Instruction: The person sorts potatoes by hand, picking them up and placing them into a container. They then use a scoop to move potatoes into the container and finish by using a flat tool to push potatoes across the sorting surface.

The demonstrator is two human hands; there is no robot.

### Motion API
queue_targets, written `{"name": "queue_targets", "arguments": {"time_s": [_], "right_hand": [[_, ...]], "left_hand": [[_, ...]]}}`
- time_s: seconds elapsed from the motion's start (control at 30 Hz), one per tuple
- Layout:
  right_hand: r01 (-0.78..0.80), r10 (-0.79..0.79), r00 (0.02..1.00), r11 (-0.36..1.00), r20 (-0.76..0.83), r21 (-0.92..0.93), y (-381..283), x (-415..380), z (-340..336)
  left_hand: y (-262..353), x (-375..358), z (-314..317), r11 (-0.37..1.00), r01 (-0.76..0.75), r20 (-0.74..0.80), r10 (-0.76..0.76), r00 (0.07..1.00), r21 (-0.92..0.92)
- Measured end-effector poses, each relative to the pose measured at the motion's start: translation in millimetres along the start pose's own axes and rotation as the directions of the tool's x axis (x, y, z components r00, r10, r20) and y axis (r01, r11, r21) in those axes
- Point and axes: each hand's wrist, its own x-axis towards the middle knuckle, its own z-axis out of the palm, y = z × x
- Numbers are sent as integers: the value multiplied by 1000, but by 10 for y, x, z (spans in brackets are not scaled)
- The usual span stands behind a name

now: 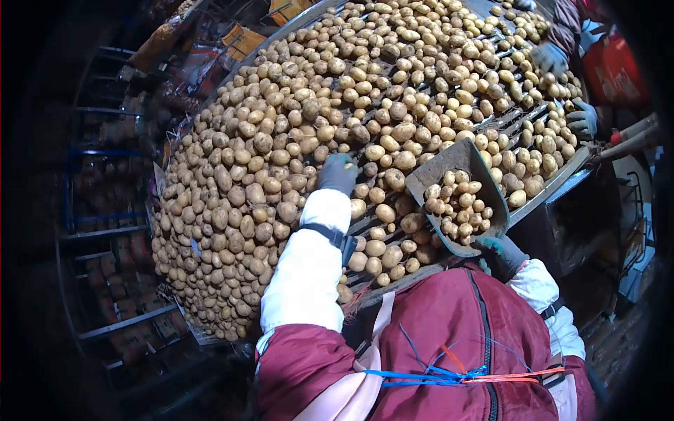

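Observation:
My left hand (339,174), in a grey-green glove, reaches into the middle of a large heap of potatoes (242,158). Its fingers are curled downward among them, and a small yellowish bit shows at the fingertips; I cannot tell what they hold. A wide scoop (444,163) with a green rim rests tilted over the near edge of the heap. Several small potatoes (460,203) lie gathered inside it. At the scoop's near rim, my right hand (504,254), in a teal and dark glove, is closed on it, with some fingers hidden underneath.
Slatted metal bars (516,119) show between potatoes on the sorting table. Across it at the upper right, another person's gloved hands (551,58) work among the potatoes. A wooden handle (632,137) juts in at the right. Racks with crates (116,281) stand to the left.

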Motion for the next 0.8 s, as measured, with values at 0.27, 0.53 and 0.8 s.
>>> {"name": "queue_targets", "arguments": {"time_s": [0.27,0.53,0.8], "right_hand": [[-5,6,1000,999,-15,40,46,-13,25],[-10,10,1000,997,-1,70,79,-8,2],[17,-18,1000,998,17,62,168,54,-21]], "left_hand": [[283,315,63,994,30,-95,-20,995,107],[324,320,75,992,116,-67,-113,991,43],[732,-120,112,600,-162,-240,-51,970,-783]]}}
